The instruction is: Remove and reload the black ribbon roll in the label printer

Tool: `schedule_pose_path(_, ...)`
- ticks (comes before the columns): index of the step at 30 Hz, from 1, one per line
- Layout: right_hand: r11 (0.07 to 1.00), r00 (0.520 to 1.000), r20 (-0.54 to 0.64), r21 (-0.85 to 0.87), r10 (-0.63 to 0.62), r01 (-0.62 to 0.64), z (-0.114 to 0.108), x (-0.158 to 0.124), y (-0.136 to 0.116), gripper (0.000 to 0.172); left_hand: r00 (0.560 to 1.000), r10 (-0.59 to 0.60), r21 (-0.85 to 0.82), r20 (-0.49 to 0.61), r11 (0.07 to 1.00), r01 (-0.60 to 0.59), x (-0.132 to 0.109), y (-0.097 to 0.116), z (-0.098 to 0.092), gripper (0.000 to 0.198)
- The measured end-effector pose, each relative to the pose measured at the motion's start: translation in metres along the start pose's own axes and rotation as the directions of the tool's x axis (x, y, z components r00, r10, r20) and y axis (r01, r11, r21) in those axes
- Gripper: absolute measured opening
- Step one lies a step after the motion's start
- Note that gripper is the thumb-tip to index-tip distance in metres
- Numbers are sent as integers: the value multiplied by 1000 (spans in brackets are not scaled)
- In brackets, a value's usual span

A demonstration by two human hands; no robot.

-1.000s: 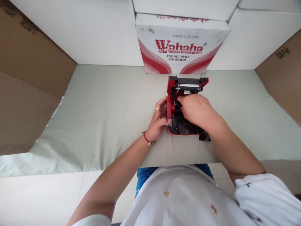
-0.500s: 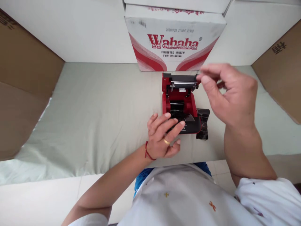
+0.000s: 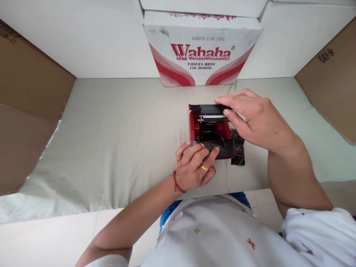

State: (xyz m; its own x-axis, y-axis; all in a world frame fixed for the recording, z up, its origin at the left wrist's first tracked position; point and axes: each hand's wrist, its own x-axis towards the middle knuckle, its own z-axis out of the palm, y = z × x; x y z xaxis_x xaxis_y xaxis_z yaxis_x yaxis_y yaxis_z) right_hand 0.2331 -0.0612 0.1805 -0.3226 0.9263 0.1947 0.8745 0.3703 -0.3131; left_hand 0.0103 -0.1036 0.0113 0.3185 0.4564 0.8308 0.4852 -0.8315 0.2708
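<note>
A small red and black printer stands on the cloth with its lid tilted partly over the bay. A metal bar and a dark roller show along the lid's lower edge. Inside the bay lies a glossy black roll, and its film comes forward over the front. My left hand has its curled fingers pressed on the front edge and the film, holding the printer there. With thumb and fingers, my right hand grips the lid's right end. A crinkled black strip lies beside the printer's right side, partly hidden.
A white and red water carton stands behind the printer, against white boxes. Brown cardboard flanks the left side, and more cardboard flanks the right. A pale green cloth covers the table, whose front edge is near my body.
My right hand has moved left and down onto the lid and closed on it. The lid has swung forward and down from upright. My left fingers have curled more on the front.
</note>
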Motion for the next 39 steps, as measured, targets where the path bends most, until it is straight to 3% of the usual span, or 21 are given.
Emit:
schedule_pose_path(7, 999, 998, 45, -13, -36, 37, 1, -17, -2, 54, 1000, -4, -73, -4, 997, 4, -17, -5, 0, 58)
schedule_pose_path(13, 984, 960, 274, -147, -56, 99, 8, -37, -12, 40, 997, 62, -29, -55, 998, -64, -9, -3, -4, 53)
schedule_pose_path(17, 947, 940, 336, -279, -60, 160, 11, -41, -25, 41, 999, -6, -138, -39, 990, 1, -7, 0, -3, 61)
schedule_pose_path(23, 934, 922, 384, -313, -43, 174, 11, -32, -40, 39, 988, 111, 49, -110, 993, -106, -5, 2, -4, 45)
schedule_pose_path(26, 952, 952, 307, -289, -5, 98, 16, -32, -35, 32, 992, 104, 54, -78, 994, -100, -1, 2, -6, 49)
schedule_pose_path(29, 983, 998, 67, -183, -13, 25, 29, -44, -25, 35, 997, 58, -81, -53, 995, -63, 5, 0, -10, 62)
schedule_pose_path(31, 996, 989, -114, -27, -90, 88, 41, -57, -20, 36, 998, 30, -232, -64, 972, -44, 8, -5, -12, 69)
schedule_pose_path(33, 968, 957, -223, 130, -183, 216, 53, -73, -18, 35, 992, -70, -355, -106, 935, 28, 10, -13, -13, 67)
schedule_pose_path(36, 918, 934, -276, 260, -227, 300, 66, -93, -19, 45, 920, -378, -509, -105, 815, 277, 9, -31, -10, 58)
schedule_pose_path(39, 912, 934, -303, 300, -188, 280, 73, -104, -18, 56, 806, -567, -664, 173, 538, 520, 7, -52, -2, 77)
